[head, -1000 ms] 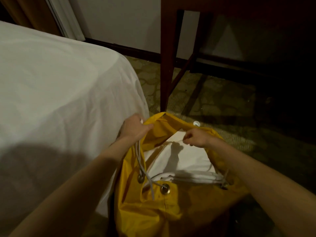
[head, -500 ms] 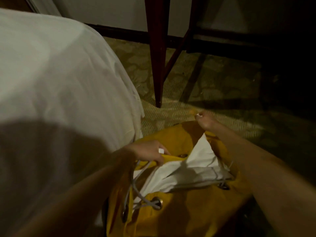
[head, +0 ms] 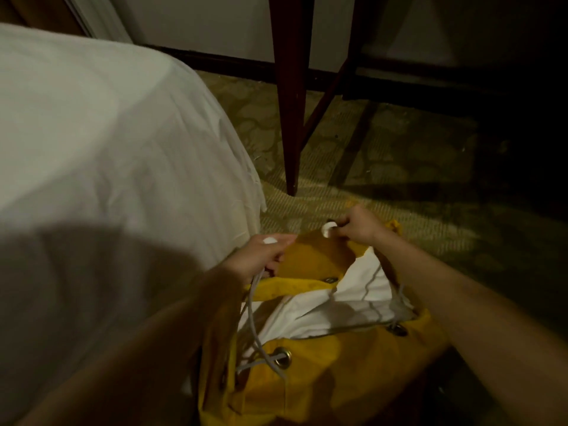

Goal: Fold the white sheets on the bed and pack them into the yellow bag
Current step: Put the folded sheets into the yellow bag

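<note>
My left hand (head: 264, 256) grips the white cord (head: 253, 315) at the rim of the one yellow bag (head: 332, 373); my right hand (head: 359, 227) pinches its far rim. Folded white sheets (head: 347, 305) lie inside, beside the bed (head: 107, 167).

Dim, warm light; heavy shadows, soft blur, edges bowed.

Your bag (head: 322, 379) sits on the floor (head: 384, 167) just right of the bed (head: 107, 149), with folded sheets (head: 347, 305) inside it. Beyond the bag stands a table leg (head: 290, 118).
</note>
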`<state>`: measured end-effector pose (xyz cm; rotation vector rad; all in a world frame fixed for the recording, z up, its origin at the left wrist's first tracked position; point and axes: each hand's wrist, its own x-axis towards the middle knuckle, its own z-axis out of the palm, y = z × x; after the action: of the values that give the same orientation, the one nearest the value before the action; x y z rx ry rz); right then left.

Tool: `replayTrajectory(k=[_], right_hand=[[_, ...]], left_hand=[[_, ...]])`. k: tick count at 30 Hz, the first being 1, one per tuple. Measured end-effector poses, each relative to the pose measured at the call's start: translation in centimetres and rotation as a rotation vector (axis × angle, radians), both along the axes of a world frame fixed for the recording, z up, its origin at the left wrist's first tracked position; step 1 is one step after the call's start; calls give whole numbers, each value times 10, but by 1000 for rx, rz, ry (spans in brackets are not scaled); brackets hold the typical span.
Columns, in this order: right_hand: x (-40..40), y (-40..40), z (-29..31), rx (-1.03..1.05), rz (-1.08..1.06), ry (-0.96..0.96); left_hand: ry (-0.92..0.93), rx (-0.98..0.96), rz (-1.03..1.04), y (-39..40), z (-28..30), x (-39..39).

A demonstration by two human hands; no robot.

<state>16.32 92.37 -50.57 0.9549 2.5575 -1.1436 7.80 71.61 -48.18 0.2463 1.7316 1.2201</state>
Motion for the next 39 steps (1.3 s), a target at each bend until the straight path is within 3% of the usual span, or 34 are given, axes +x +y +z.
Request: replayTrajectory(k=[3,7,10,16,19,20,23,25,31,36,39], right_hand=[[-11,-21,62,-161,28,144],[-34,-52,136,-192,90,220],[-40,-65,165,-251,64,274],[-18,-72,156,-289,-18,410],[10,-76,133,-645,0,302],[18,-77,124,-670,42,250],[31,-76,102,-219,186,91],[34,-78,98,-37,192,114],[26,-116,125,-113,169,325],[-9,-128,190,-89,115,585],[-22,-128,204,-55,143,488]], left_hand=[[-101,129,68,9,28,5],[-59,168,-37,27,65,17],[-30,164,3,34,87,23],[62,124,164,25,104,26],[21,160,185,17,117,26],[1,178,194,15,124,24],[-28,240,232,8,145,14],[-24,301,250,6,162,6],[-59,438,366,7,192,-9],[-75,396,380,-4,181,-15],[-88,418,451,-15,178,-24]])
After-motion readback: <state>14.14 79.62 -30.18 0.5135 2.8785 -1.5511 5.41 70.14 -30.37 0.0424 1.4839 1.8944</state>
